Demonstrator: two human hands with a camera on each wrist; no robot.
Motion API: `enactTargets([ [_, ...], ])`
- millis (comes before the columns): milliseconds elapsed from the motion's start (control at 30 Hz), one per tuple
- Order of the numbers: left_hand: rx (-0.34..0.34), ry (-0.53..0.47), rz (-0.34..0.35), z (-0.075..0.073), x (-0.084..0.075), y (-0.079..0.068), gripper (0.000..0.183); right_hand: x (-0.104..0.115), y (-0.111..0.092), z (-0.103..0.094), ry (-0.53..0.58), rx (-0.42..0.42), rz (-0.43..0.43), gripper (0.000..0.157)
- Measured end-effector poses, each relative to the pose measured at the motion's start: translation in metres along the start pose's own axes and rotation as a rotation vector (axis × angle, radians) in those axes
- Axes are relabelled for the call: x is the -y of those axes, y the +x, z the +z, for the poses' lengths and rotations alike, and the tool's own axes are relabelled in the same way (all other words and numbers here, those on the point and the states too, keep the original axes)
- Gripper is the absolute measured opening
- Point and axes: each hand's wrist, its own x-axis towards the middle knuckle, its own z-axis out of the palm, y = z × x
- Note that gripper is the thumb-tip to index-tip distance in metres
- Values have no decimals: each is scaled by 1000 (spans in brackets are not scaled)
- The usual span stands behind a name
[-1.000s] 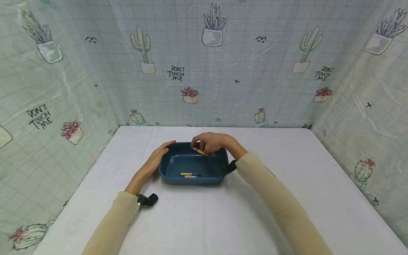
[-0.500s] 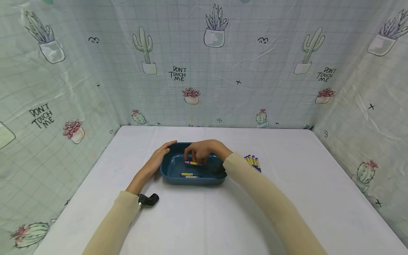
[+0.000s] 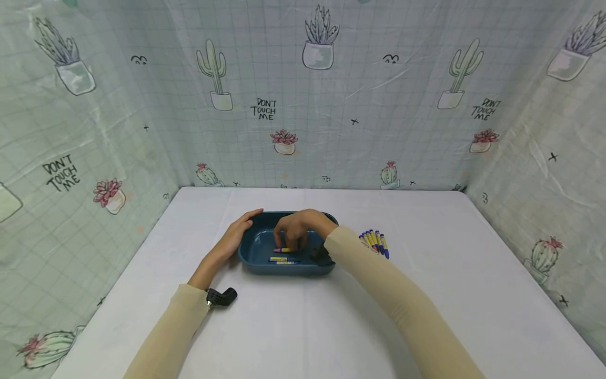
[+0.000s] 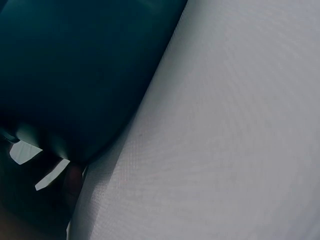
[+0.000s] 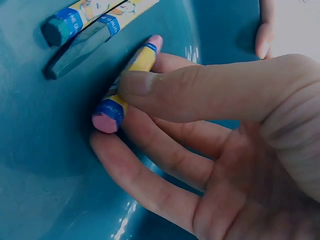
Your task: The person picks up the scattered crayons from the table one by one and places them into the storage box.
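Observation:
A dark blue plastic basin (image 3: 289,270) stands on the table. My left hand (image 3: 232,235) grips its left side, thumb over the rim and fingers along the outer wall; in the left wrist view these fingers are in shadow. Inside the basin, my right hand (image 3: 297,230) pinches a pink crayon (image 5: 138,64) with a yellow and blue wrapper between thumb and fingers, low over the floor. Beside it, toward the front wall, lie a teal crayon (image 5: 60,30) and a darker green crayon (image 5: 82,47), side by side.
To the basin's right, several more crayons (image 3: 377,242) lie in a row on the white tabletop (image 3: 303,326), partly behind the right sleeve (image 3: 402,300). A cloth backdrop (image 3: 350,95) with cactus prints surrounds the table at the back and sides.
My right hand has carried the pink crayon from the basin's back edge down and forward, close to the two lying crayons. The crayons on the table have come into view. The left hand stays put.

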Motion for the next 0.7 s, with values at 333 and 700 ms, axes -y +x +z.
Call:
enactTargets([
  [333, 2, -17, -5, 0, 0, -1, 50, 8, -4, 2, -33, 58, 31, 25],
  [700, -2, -31, -2, 1, -4, -3, 50, 7, -10, 1, -39, 31, 7, 30],
])
